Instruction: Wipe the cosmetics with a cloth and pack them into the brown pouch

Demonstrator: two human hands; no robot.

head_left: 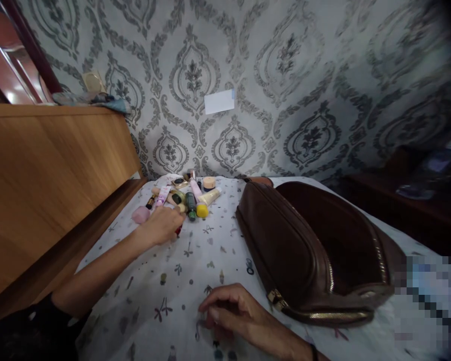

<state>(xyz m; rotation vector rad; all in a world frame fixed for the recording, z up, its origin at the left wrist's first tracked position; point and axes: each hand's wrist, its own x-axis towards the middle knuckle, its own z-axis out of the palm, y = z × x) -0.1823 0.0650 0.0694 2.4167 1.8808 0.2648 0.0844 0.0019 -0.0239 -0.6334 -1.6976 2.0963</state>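
My left hand (162, 224) reaches over the near edge of a pile of cosmetics, its fingers curled down round a small red item (179, 230) that they mostly hide. Close to those fingers lie a dark green bottle (190, 203), a yellow-capped container (202, 210), a cream tube (209, 196) and a pink sponge-like piece (140, 214). Nearer to me, my right hand (235, 312) rests on the sheet with loosely bent fingers apart and nothing visible in them. Right of it stands a brown leather toiletry bag (281, 240), its main zip undone and its dark inside showing.
A patterned white sheet (210, 260) covers the bed. A wooden panel (56, 175) borders the left and a papered wall (229, 65) the back. A jar with a peach lid (209, 183) stands behind the tubes. A clear bottle (432, 168) is at far right.
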